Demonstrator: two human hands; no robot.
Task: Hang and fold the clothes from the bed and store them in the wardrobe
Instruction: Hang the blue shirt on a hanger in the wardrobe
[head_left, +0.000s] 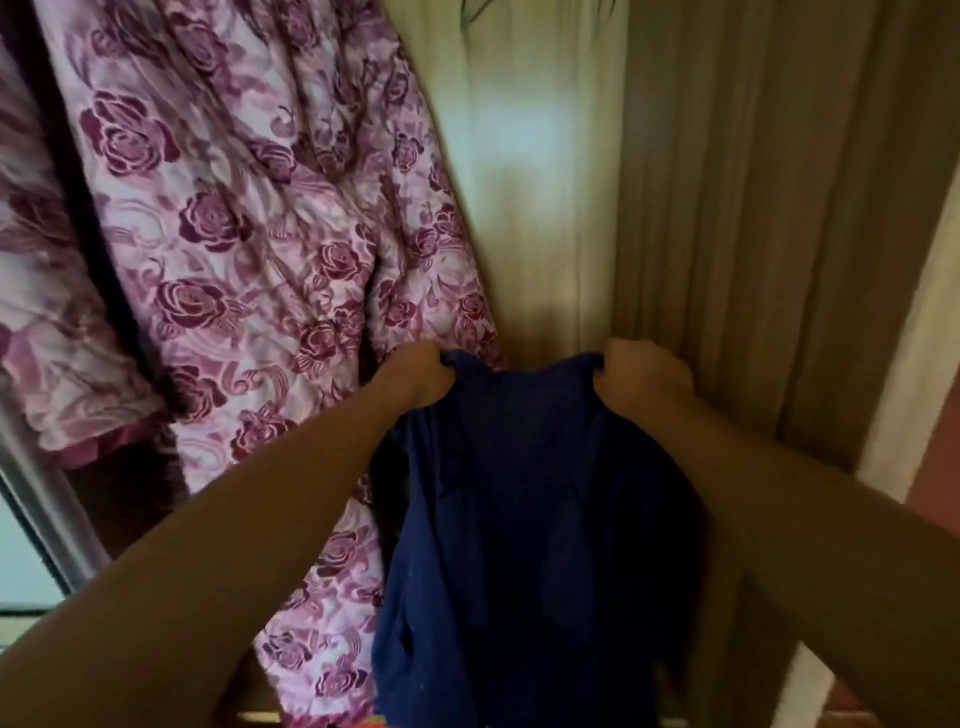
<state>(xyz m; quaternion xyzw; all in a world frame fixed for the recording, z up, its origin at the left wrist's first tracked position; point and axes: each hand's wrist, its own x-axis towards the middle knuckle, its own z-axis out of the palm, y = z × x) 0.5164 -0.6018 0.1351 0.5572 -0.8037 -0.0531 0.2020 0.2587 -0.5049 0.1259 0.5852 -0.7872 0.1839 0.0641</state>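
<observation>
**Both hands holding up a navy garment in front of hanging fabrics**

Nearest, two bare forearms are reaching forward and up from the lower corners of the view. The left hand (422, 375) is curling tight around the top left edge of the navy garment (530, 519), fingers bunching the cloth. The right hand (647, 376) is doing the same at the top right edge, fist closed on a fold of cloth. Between the two fists the top edge is dipping slightly.

The garment is hanging straight down from both grips, not resting on any surface. Its lower part is running out past the bottom of the view. Loose folds are showing down its front. What kind of garment it is, cannot tell.

Behind on the left, a rose-print fabric (249, 234) in pink and maroon is hanging, slanted in the view. Its edge is passing just behind the left hand and the garment's left side. Straight behind the garment a cream fabric (540, 171) is hanging, with a bright patch of light on it. To the right a beige pleated fabric (758, 208) is falling in long vertical folds, just behind the right hand.

At the far lower left a metal strip (49, 501) is running diagonally beside the rose-print fabric. The whole view is slightly blurred.
</observation>
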